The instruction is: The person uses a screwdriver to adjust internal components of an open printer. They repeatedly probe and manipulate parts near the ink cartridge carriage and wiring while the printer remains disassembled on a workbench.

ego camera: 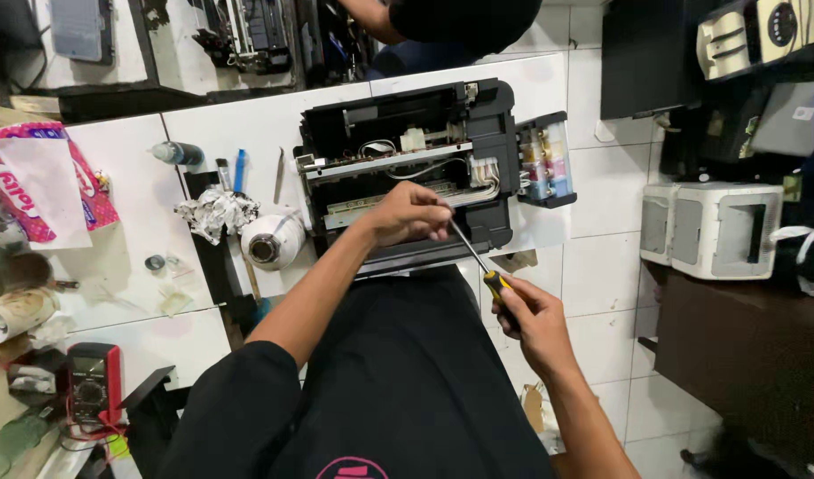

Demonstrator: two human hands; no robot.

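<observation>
Both hands: right hand (pixel 533 321) fisted round screwdriver (pixel 483 268), left hand (pixel 408 214) steadying shaft.

Left of bench: tissue roll (pixel 272 239), crumpled foil (pixel 213 213), pink packet (pixel 39 182), red multimeter (pixel 93 383). Tweezers (pixel 279 174) and blue pen (pixel 239 170) just behind foil. Right, on floor: white printer (pixel 713 229), well apart.

Left arm stretched forward, bare forearm angled up and to the right, left hand (pixel 413 214) curled, knuckles up, fingertips pinched together. Right arm bent in from the lower right, right hand (pixel 529 321) fisted, closed in a grip, thumb side toward the left hand.
</observation>
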